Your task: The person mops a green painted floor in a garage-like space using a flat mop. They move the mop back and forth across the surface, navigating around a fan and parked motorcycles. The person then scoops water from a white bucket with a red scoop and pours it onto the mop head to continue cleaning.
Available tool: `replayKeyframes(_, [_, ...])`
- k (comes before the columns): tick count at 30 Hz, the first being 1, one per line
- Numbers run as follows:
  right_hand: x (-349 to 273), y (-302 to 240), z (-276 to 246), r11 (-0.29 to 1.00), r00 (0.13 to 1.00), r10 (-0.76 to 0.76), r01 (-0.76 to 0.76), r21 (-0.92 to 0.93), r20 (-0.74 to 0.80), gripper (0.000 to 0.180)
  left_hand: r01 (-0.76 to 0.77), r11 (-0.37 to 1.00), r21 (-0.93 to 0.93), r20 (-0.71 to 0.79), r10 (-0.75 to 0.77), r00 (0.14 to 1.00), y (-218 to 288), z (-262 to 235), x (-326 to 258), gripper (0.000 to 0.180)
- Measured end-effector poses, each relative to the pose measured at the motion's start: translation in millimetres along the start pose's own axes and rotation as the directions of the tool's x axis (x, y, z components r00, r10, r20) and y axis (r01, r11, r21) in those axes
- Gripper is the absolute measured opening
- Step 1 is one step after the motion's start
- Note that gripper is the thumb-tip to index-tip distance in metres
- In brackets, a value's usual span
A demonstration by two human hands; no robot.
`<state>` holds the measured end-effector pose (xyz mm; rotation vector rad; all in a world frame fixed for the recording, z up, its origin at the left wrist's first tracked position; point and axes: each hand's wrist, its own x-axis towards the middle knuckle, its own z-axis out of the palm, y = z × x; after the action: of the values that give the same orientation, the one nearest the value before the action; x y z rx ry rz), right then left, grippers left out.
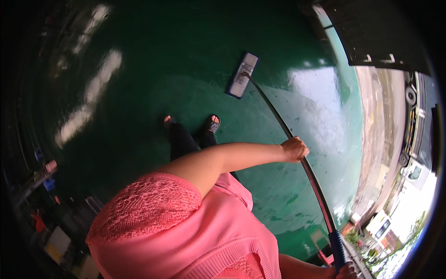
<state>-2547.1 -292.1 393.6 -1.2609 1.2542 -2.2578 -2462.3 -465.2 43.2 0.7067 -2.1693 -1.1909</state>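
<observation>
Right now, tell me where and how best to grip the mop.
Probably by the ribbed blue grip, from the right with the right hand: the pole slants that way. The left hand may suit the slim bare length above the flat head.

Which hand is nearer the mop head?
The left hand: it holds the pole partway along; the right hand holds the blue grip, farther away.

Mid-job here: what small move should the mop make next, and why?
I'd probably draw the mop head back and rightward: it appears flat on the green floor, dark patches show on the person's right, and control looks ready, with the left hand gripping the pole and the right hand at its blue grip.
</observation>
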Motion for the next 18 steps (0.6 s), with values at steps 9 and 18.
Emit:
replayKeyframes(9, [-7,-14,-22,0.957,0.958,-0.288,0.287,-0.031,-0.002,0.024,-0.078,0.995,0.057,0.195,0.066,0.979,47,84,37,0.006])
replayKeyframes(18, [-1,-14,-45,0.843,0.817,-0.193,-0.145,0.517,0.544,0.024,0.150,0.987,0.063,-0.278,-0.127,0.952,54,34,-86,0.002])
